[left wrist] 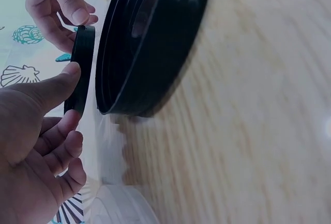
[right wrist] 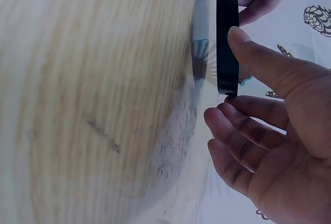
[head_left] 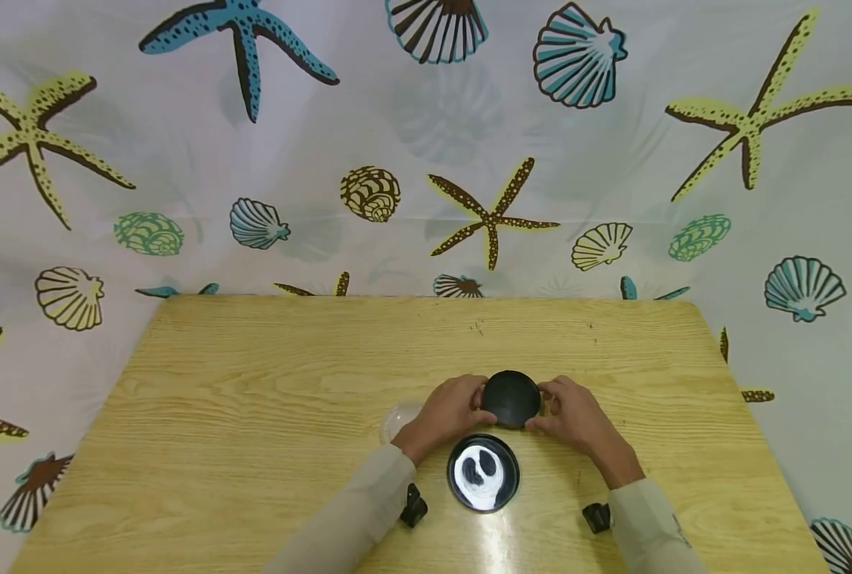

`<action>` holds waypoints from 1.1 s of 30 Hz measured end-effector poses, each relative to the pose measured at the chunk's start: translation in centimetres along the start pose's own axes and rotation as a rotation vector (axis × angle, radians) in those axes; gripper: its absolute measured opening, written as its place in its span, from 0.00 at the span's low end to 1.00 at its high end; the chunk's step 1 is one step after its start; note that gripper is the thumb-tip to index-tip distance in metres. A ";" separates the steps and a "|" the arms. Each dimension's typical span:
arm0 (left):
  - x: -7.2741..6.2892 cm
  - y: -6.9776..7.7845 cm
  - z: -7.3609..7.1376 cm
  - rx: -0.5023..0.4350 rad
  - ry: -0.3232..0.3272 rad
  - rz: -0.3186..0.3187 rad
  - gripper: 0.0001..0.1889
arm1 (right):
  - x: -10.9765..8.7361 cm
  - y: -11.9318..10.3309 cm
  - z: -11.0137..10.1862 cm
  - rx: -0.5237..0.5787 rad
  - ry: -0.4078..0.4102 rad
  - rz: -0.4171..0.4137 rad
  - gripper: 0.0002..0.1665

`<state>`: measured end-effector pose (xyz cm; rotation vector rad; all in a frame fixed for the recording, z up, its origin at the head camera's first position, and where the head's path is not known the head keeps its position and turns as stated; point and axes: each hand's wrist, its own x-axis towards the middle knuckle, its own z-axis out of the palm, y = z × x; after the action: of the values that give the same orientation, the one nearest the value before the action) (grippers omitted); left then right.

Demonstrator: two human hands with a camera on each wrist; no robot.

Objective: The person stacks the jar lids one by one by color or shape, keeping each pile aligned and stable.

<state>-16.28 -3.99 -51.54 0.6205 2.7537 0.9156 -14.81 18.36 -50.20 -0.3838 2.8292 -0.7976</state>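
Observation:
Between both hands is a round black lid [head_left: 512,399], thin and flat with a low rim. My left hand [head_left: 449,410] pinches its left edge between thumb and fingers. On the opposite edge, my right hand [head_left: 573,413] grips it the same way. The wrist views show the lid edge-on, raised above the table, with the right hand's lower fingers [right wrist: 232,154] spread off it. Just nearer to me, a shallow round black dish [head_left: 483,473] with a raised rim lies on the table, its glossy inside reflecting light.
A clear plastic round piece [head_left: 399,421] lies left of the dish, partly behind the left wrist. The wooden table [head_left: 268,383] ends at the back against a white curtain [head_left: 397,255] with shells and starfish. Small black devices [head_left: 413,506] sit at both wrists.

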 end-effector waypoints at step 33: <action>-1.3 0.8 -1.2 0.048 0.030 0.019 0.21 | -1.0 -1.2 -0.9 0.012 0.033 -0.037 0.33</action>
<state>-15.19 -4.65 -50.09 0.6472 2.8087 0.8725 -13.85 18.05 -48.73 -0.4264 2.8545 -0.8351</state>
